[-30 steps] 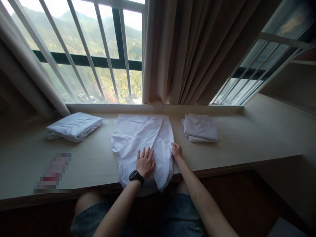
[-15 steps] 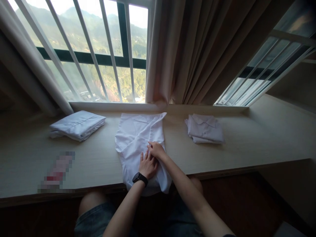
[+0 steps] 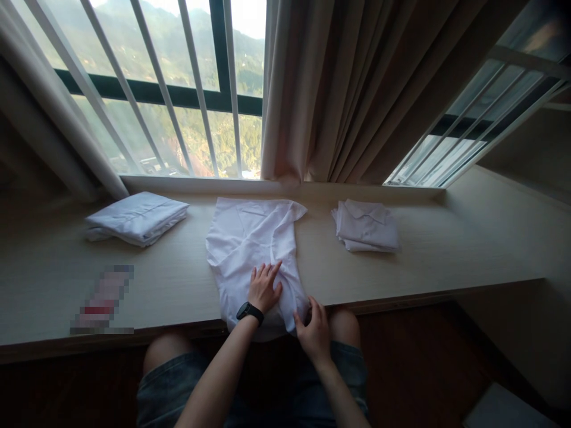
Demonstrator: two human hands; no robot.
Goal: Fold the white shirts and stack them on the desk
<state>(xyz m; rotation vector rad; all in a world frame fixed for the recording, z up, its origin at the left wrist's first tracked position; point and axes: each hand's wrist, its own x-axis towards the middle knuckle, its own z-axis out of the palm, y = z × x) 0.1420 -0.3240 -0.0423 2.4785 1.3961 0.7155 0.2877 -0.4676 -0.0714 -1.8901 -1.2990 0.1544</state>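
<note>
A white shirt (image 3: 250, 238) lies partly folded in front of me, its lower end hanging over the table's front edge. My left hand (image 3: 264, 289), with a black watch (image 3: 250, 311) on the wrist, rests flat on the lower middle of the cloth, fingers spread. At the lower right corner of the shirt is my right hand (image 3: 314, 333). Its thumb touches the cloth and its fingers curve around the side edge, apart from the thumb. Some of the fabric under both hands is hidden.
A folded white garment stack (image 3: 138, 219) sits at the left of the light wooden table (image 3: 428, 255). Folded white shirts (image 3: 368, 226) lie at the right. A pixelated reddish item (image 3: 102, 300) is near the front left. Behind are curtains (image 3: 294, 89) and a barred window (image 3: 178, 95).
My right hand has left the middle of the shirt, moving down and right to its lower corner. My left hand stays on the cloth with fingers spread. The view has tilted slightly.
</note>
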